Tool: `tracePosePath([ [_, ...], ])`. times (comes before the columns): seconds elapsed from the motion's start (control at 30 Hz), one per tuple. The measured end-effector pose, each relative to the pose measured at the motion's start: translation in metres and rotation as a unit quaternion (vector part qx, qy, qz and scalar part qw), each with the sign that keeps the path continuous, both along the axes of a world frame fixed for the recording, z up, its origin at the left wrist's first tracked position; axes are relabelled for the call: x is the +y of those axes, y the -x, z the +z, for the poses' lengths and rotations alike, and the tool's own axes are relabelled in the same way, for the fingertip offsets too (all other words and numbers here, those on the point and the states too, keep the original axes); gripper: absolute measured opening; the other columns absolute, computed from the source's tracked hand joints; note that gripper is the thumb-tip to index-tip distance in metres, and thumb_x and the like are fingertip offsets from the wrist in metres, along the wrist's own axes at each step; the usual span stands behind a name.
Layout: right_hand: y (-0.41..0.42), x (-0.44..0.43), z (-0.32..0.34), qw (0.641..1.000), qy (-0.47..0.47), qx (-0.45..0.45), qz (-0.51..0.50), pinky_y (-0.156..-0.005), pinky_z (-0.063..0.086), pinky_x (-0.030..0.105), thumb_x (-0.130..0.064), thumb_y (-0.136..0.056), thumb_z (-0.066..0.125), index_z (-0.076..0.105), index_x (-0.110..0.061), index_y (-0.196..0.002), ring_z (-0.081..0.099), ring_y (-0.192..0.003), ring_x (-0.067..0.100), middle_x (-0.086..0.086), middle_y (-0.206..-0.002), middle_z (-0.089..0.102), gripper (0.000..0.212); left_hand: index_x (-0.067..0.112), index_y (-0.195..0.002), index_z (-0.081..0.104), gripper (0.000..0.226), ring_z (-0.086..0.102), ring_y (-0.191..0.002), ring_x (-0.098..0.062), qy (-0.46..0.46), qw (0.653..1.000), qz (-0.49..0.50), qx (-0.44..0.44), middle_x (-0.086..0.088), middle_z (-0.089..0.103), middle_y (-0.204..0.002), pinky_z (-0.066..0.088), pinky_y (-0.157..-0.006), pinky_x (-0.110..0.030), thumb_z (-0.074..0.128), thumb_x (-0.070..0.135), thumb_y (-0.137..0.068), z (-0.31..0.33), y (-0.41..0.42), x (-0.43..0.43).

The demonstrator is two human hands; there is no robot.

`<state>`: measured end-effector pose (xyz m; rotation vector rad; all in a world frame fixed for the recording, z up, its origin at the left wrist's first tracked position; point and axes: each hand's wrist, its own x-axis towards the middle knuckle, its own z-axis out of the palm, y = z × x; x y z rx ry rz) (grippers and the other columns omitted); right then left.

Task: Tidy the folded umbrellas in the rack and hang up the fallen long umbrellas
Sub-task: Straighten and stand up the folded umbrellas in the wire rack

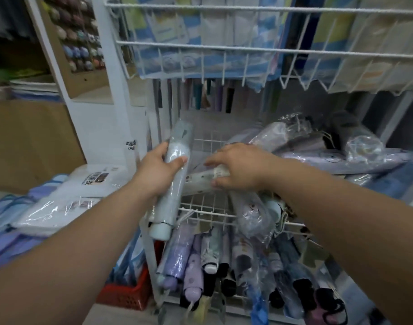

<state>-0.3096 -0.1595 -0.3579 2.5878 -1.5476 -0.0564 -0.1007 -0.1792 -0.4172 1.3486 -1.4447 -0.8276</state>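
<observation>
My left hand (158,168) grips a pale blue folded umbrella (171,184) in clear wrap, held nearly upright at the left edge of the white wire rack's middle shelf (204,207). My right hand (236,167) closes over a white dotted folded umbrella (198,182) that lies across the same shelf. A lilac wrapped umbrella (250,213) lies just below that hand. More wrapped folded umbrellas (318,146) are heaped loosely at the shelf's right. The lower shelf holds a row of several folded umbrellas (224,266), handles toward me.
An upper wire basket (224,50) of packaged goods overhangs the shelf. Long umbrellas (210,95) hang behind the rack. A red plastic basket (130,294) stands on the floor to the lower left, and stacked wrapped packages (60,202) lie on the left.
</observation>
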Motion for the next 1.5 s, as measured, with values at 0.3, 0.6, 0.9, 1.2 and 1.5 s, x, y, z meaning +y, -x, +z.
tracePosePath([
  [0.3, -0.023, -0.021, -0.014, 0.987, -0.002, 0.161, 0.003, -0.094, 0.052, 0.046, -0.041, -0.095, 0.056, 0.037, -0.046, -0.143, 0.058, -0.119, 0.028, 0.000, -0.139, 0.057, 0.052, 0.036, -0.154, 0.029, 0.067, 0.061, -0.118, -0.023, -0.038, 0.999, -0.007, 0.008, 0.000, 0.056, -0.140, 0.052, -0.101, -0.044, 0.063, 0.036, -0.097, -0.014, 0.003, -0.006],
  [0.6, -0.006, -0.013, 0.016, 0.990, 0.067, 0.112, -0.057, -0.067, 0.053, 0.041, -0.012, -0.094, 0.057, 0.026, -0.037, -0.146, 0.063, -0.092, 0.032, 0.011, -0.109, 0.064, 0.066, 0.043, -0.149, 0.035, 0.061, 0.064, -0.117, -0.027, -0.059, 0.998, -0.020, 0.024, -0.002, 0.057, -0.142, 0.054, -0.099, -0.049, 0.063, 0.033, -0.096, -0.009, 0.002, -0.017],
  [0.9, 0.016, -0.002, 0.009, 0.979, 0.086, -0.095, -0.157, -0.072, 0.045, 0.036, -0.016, -0.089, 0.055, 0.050, -0.032, -0.132, 0.062, -0.103, 0.035, 0.010, -0.115, 0.065, 0.046, 0.025, -0.150, 0.043, 0.057, 0.057, -0.125, -0.026, -0.077, 0.997, 0.012, 0.001, -0.001, 0.049, -0.150, 0.049, -0.104, -0.037, 0.064, 0.024, -0.098, -0.003, 0.023, -0.066],
  [1.2, 0.008, 0.000, -0.010, 0.973, 0.058, -0.154, -0.165, -0.082, 0.052, 0.041, -0.021, -0.092, 0.057, 0.053, -0.033, -0.130, 0.062, -0.103, 0.037, 0.014, -0.113, 0.066, 0.040, 0.023, -0.150, 0.045, 0.056, 0.049, -0.135, -0.026, -0.079, 0.988, 0.016, -0.133, -0.004, 0.046, -0.154, 0.038, -0.095, -0.022, 0.063, 0.032, -0.097, -0.010, 0.027, -0.089],
  [1.5, 0.012, -0.001, -0.019, 0.941, 0.004, -0.277, -0.196, -0.090, 0.049, 0.034, -0.035, -0.096, 0.059, 0.051, -0.039, -0.142, 0.062, -0.112, 0.029, 0.005, -0.129, 0.065, 0.047, 0.028, -0.158, 0.023, 0.077, 0.059, -0.114, -0.030, -0.119, 0.980, -0.032, -0.158, -0.008, 0.052, -0.144, 0.053, -0.090, -0.036, 0.062, 0.015, -0.092, -0.036, 0.022, -0.080],
])
